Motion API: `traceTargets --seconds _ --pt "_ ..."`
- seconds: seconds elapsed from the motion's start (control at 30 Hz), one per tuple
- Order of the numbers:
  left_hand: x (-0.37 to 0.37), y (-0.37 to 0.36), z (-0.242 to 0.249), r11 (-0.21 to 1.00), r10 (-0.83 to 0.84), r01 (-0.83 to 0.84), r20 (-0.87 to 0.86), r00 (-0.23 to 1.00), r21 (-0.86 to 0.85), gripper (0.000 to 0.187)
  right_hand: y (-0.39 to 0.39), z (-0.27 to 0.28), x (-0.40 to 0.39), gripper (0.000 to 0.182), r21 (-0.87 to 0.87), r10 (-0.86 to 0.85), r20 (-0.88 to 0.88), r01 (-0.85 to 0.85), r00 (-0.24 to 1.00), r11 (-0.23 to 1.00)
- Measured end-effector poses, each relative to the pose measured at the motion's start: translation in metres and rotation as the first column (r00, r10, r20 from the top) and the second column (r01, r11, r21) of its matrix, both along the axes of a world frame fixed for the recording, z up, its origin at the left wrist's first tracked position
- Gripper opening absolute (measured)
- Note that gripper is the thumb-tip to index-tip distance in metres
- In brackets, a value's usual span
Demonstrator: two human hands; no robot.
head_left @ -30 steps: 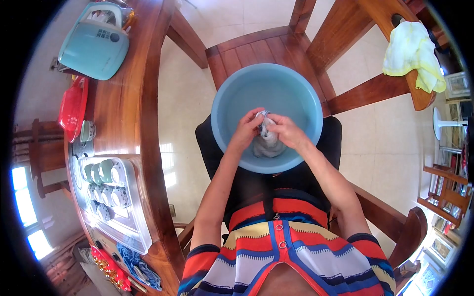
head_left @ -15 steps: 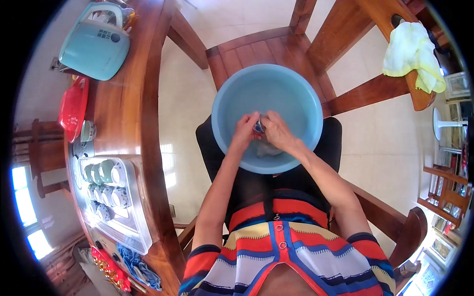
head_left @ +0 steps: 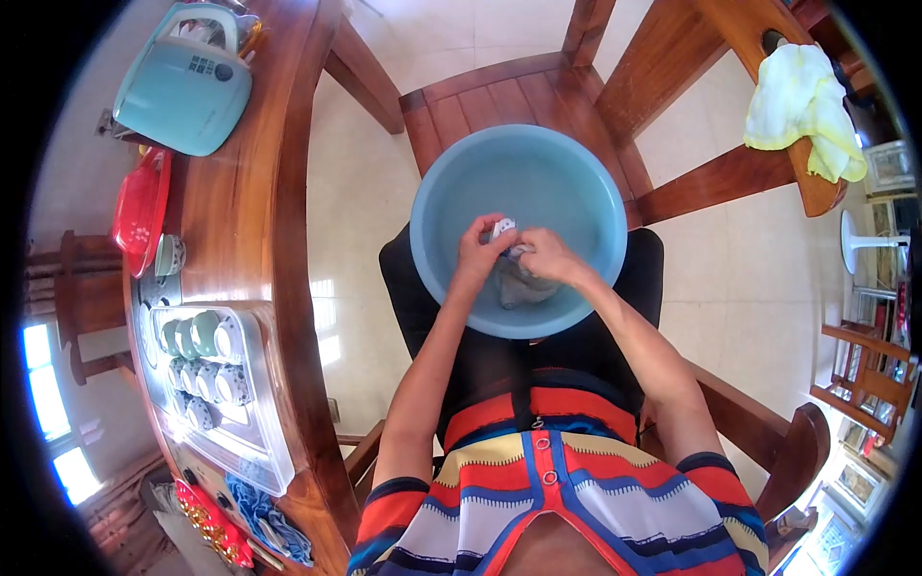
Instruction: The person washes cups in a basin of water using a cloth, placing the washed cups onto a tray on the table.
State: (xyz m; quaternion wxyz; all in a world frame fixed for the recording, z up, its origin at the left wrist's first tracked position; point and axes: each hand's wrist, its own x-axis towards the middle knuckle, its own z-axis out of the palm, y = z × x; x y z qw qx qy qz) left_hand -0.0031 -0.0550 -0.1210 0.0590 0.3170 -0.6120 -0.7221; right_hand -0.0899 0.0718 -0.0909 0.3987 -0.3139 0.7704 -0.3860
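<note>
A round blue basin [head_left: 430,230] holds water, and both hands are over its near half. My left hand [head_left: 477,248] is closed on a small white cup [head_left: 503,227] with dark marks, tilted between thumb and fingers. Against the cup's near side, my right hand [head_left: 545,257] grips a greyish cloth [head_left: 523,286], which hangs down into the water. The fingertips of both hands nearly meet at the cup.
The basin rests partly on a wooden chair [head_left: 461,104]. On the left table [head_left: 226,221] are a clear tray [head_left: 279,446] of several small cups, a red basket [head_left: 141,216] and a light-blue kettle [head_left: 182,96]. A yellow-white cloth [head_left: 797,96] hangs at upper right.
The cup has turned and now shows more of its white side above my left fingers. My right hand has shifted slightly right and down, and more of the grey cloth shows.
</note>
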Motion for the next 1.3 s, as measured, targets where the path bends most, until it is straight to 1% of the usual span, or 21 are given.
traceTargets --seconds 0.03,0.07,0.1,0.13,0.2,0.23,0.3,0.33,0.37,0.4,0.43,0.5,0.57,0.6,0.67,0.83,0.9,0.93,1.07,1.23,1.3 --pt "0.0 0.0 0.001 0.999 -0.009 0.007 -0.05 0.999 -0.041 0.039 0.001 -0.002 0.0 0.03 0.0 -0.001 0.0 0.001 1.0 1.0" --pt "-0.001 0.0 0.003 0.997 -0.02 0.012 -0.099 0.995 -0.082 0.041 0.003 -0.007 -0.001 0.031 -0.02 -0.038 0.056 0.039 0.998 0.999" --pt "-0.001 0.0 0.002 0.997 -0.02 0.012 -0.098 0.995 -0.082 0.041 0.004 -0.011 0.0 0.032 -0.037 -0.074 0.112 0.078 0.991 0.996" --pt "-0.001 -0.001 0.001 0.995 -0.007 -0.003 -0.1 0.995 -0.098 0.041 0.005 -0.015 0.0 0.032 -0.037 -0.074 0.113 0.078 0.991 0.996" --pt "-0.001 -0.002 0.002 0.993 0.007 -0.018 -0.101 0.995 -0.113 0.041 0.005 -0.019 0.002 0.035 -0.117 -0.13 -0.002 0.129 0.992 0.985" --pt "-0.001 -0.002 0.005 0.994 -0.019 0.012 -0.064 0.998 -0.109 0.041 0.005 -0.018 0.001 0.035 -0.116 -0.13 -0.002 0.129 0.992 0.985" --pt "-0.001 -0.001 0.006 0.994 -0.046 0.043 -0.027 0.999 -0.105 0.041 0.006 -0.015 0.0 0.035 -0.131 -0.055 0.076 0.065 0.996 0.989" --pt "-0.001 -0.001 0.005 0.998 -0.049 0.048 -0.022 0.999 -0.051 0.04 0.006 -0.019 0.0 0.035 -0.132 -0.056 0.077 0.066 0.995 0.989" --pt "0.0 -0.002 0.004 0.999 -0.052 0.052 -0.017 0.999 0.004 0.04 0.006 -0.025 0.0 0.03 -0.186 -0.037 0.134 0.062 0.99 0.981" --pt "0.0 -0.001 0.006 0.999 -0.051 0.051 -0.016 0.999 0.004 0.04 0.006 -0.026 0.0 0.026 -0.238 -0.015 0.19 0.06 0.982 0.969" --pt "0.0 -0.001 0.008 0.998 -0.058 0.058 -0.005 0.998 0.023 0.039 0.006 -0.026 0.001 0.026 -0.238 -0.014 0.19 0.06 0.982 0.97" --pt "-0.001 0.0 0.009 0.997 -0.064 0.064 0.006 0.998 0.043 0.038 0.006 -0.027 0.004 0.016 -0.31 -0.075 0.403 0.213 0.912 0.927" --pt "-0.002 -0.001 0.006 0.989 -0.086 0.082 0.027 0.996 0.121 0.038 0.007 -0.033 0.0 0.019 -0.288 -0.07 0.419 0.205 0.905 0.935" --pt "-0.002 -0.002 0.003 0.989 -0.086 0.082 0.028 0.996 0.12 0.038 0.007 -0.033 -0.002 0.021 -0.268 -0.064 0.436 0.198 0.898 0.943" --pt "-0.002 -0.004 -0.002 0.972 -0.094 0.079 0.056 0.994 0.223 0.038 0.008 -0.034 -0.003 0.021 -0.277 -0.046 0.431 0.181 0.901 0.944" --pt "-0.001 -0.008 -0.008 0.959 -0.145 0.111 0.116 0.983 0.261 0.037 0.009 -0.032 -0.005 0.022 -0.258 -0.006 0.384 0.114 0.923 0.96" --pt "-0.001 -0.008 -0.01 0.953 -0.165 0.124 0.131 0.977 0.278 0.036 0.01 -0.032 -0.003 0.015 -0.267 -0.006 0.414 0.128 0.91 0.955" --pt "-0.001 -0.007 -0.012 0.957 -0.141 0.101 0.132 0.981 0.27 0.036 0.01 -0.032 -0.003 0.015 -0.267 -0.007 0.414 0.128 0.91 0.955" --pt "0.0 -0.006 -0.009 0.961 -0.106 0.069 0.126 0.986 0.266 0.038 0.011 -0.031 -0.003 0.019 -0.245 -0.059 0.421 0.176 0.905 0.953" --pt "0.0 -0.006 0.0 0.958 -0.117 0.076 0.133 0.984 0.277 0.043 0.011 -0.034 -0.005 0.02 -0.239 -0.104 0.422 0.221 0.901 0.946" --pt "0.0 -0.005 0.0 0.956 -0.111 0.074 0.118 0.987 0.283 0.045 0.012 -0.035 -0.005 0.025 -0.234 -0.133 0.407 0.244 0.904 0.941"
